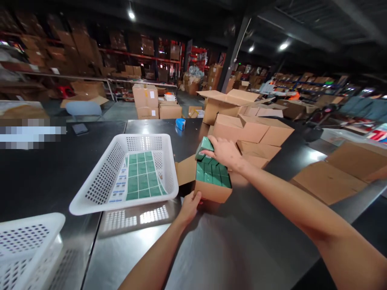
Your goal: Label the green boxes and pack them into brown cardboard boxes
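Observation:
A small brown carton (213,191) with open flaps stands on the dark metal table, packed with rows of small green boxes (213,173). My left hand (190,206) grips the carton's near left corner, thumb on the outside. Over the carton's far left part, my right hand (225,152) is closed on a green box (203,147) held tilted above the others. My right palm hides part of the carton's far side. Left of the carton, a white plastic basket (173,173) holds green sheets or boxes (142,175) laid in a grid, with blue-and-white labels along one side.
A second white basket (54,221) sits at the lower left. A blue tape dispenser (180,123) stands near the table's far edge. Several brown cartons (254,129) crowd beyond my right hand, and flattened cardboard (329,179) lies at the right. A dark flat object (80,129) rests far left.

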`<action>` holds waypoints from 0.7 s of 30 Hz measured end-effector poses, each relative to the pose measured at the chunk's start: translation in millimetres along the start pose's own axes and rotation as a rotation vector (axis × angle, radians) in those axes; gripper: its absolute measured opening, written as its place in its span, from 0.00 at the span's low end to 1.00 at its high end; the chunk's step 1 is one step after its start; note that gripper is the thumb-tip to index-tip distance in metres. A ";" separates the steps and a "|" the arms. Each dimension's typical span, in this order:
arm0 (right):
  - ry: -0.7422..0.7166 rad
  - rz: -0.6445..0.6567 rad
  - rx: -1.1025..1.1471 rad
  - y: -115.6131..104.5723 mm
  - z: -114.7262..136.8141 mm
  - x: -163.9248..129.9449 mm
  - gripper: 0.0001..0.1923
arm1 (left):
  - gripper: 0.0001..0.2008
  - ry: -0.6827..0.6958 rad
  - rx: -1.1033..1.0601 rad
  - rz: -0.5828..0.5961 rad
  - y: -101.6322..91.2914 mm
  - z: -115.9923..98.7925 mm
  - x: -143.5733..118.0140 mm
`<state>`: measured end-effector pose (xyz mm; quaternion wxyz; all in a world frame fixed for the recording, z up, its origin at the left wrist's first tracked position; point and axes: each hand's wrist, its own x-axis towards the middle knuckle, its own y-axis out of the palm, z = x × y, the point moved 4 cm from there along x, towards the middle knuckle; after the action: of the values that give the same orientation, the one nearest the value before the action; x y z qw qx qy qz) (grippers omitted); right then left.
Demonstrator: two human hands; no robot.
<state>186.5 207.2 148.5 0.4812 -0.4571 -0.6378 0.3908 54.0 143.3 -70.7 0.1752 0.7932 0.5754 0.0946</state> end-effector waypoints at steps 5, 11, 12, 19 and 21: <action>0.034 0.023 0.036 10.1 -27.7 7.1 0.36 | 0.25 -0.032 -0.015 -0.013 -1.8 1.4 2.1; 0.015 0.059 0.116 12.6 -48.8 11.2 0.35 | 0.27 -0.058 -0.019 -0.013 -2.3 2.7 1.6; -0.002 0.062 0.133 12.7 -50.8 10.9 0.35 | 0.28 -0.062 -0.020 -0.014 -2.3 2.9 1.6; -0.036 0.074 0.360 47.7 -49.5 5.8 0.38 | 0.33 -0.093 -0.021 -0.034 -2.9 8.6 5.3; -0.007 0.034 0.465 59.4 -53.6 3.1 0.41 | 0.34 -0.099 -0.031 -0.039 -3.8 11.4 5.5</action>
<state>250.5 229.7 105.9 0.5647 -0.3430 -0.5245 0.5370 56.5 147.6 -82.9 0.2174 0.7827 0.5800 0.0604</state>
